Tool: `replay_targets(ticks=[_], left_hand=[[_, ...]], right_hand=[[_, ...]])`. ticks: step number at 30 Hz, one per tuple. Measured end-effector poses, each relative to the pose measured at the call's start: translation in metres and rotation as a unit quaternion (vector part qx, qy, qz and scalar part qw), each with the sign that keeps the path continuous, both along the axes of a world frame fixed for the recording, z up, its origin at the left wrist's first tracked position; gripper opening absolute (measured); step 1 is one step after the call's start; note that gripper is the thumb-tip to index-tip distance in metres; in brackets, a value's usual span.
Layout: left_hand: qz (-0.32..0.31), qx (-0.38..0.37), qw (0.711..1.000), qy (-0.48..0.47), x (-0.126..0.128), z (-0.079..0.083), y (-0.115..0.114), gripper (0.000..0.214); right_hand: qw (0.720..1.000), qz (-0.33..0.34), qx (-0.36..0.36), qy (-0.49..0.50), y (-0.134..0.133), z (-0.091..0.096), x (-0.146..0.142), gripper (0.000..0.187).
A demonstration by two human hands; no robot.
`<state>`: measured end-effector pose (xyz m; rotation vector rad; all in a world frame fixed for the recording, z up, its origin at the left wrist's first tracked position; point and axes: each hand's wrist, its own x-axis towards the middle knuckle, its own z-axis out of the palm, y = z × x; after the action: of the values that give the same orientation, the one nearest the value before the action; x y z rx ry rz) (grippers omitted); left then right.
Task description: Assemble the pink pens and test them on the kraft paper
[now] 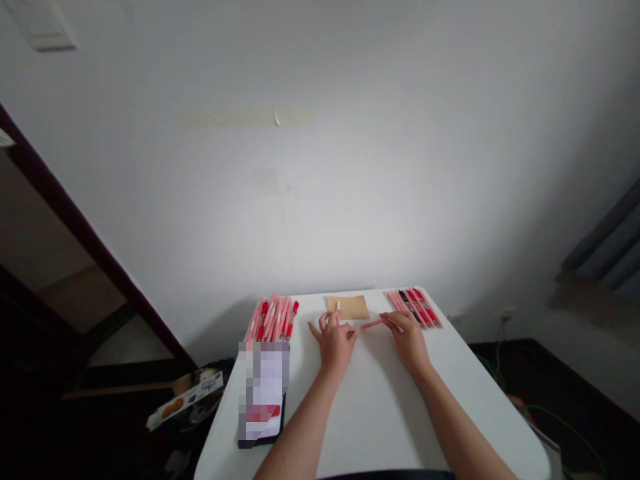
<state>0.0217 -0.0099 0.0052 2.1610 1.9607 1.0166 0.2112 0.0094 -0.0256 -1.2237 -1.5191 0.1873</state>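
Note:
My right hand (409,337) is closed on a slim pink pen (371,325), which points left toward my other hand. My left hand (336,345) has thumb and forefinger pinched together just short of that pen's left end; what lies in the pinch is too small to make out. A pink pen part with a white end (338,307) stands up between the other fingers of this hand. Just behind my left hand lies a tan piece of paper or card (355,307). Beyond my right hand, a row of pink, red and black pens (417,308) lies side by side.
Several pink and red pens (273,319) are heaped at the white table's (370,413) back left. A phone (267,393), partly blurred out, lies in front of them. Behind the table rises a white wall (320,227). Cluttered items (187,400) stand on the left.

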Motion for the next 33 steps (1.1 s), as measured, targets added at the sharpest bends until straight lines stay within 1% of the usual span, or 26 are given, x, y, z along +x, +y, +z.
replay_targets(ticks=[7, 14, 21, 26, 33], left_hand=[[0.001, 0.031, 0.999, 0.018, -0.0005, -0.001, 0.0001, 0.004], [0.002, 0.032, 0.998, 0.052, 0.001, -0.0009, 0.0021, 0.003], [0.005, 0.018, 0.997, 0.07, 0.0025, 0.0009, 0.0025, 0.005], [0.007, 0.02, 0.997, 0.072, 0.002, 0.0021, 0.0017, 0.007], [0.004, 0.032, 0.997, 0.067, 0.0005, -0.0008, 0.0025, 0.006]], right_hand=[[0.999, -0.048, -0.011, -0.022, 0.0018, -0.0027, 0.0043, 0.036], [0.998, -0.041, -0.015, -0.037, 0.0006, -0.0032, 0.0039, 0.032], [0.995, -0.028, -0.021, -0.098, -0.0015, -0.0024, 0.0043, 0.029], [0.99, -0.044, -0.009, -0.133, -0.0023, -0.002, 0.0032, 0.027], [0.981, -0.08, -0.019, -0.178, -0.0043, -0.0023, 0.0012, 0.025]])
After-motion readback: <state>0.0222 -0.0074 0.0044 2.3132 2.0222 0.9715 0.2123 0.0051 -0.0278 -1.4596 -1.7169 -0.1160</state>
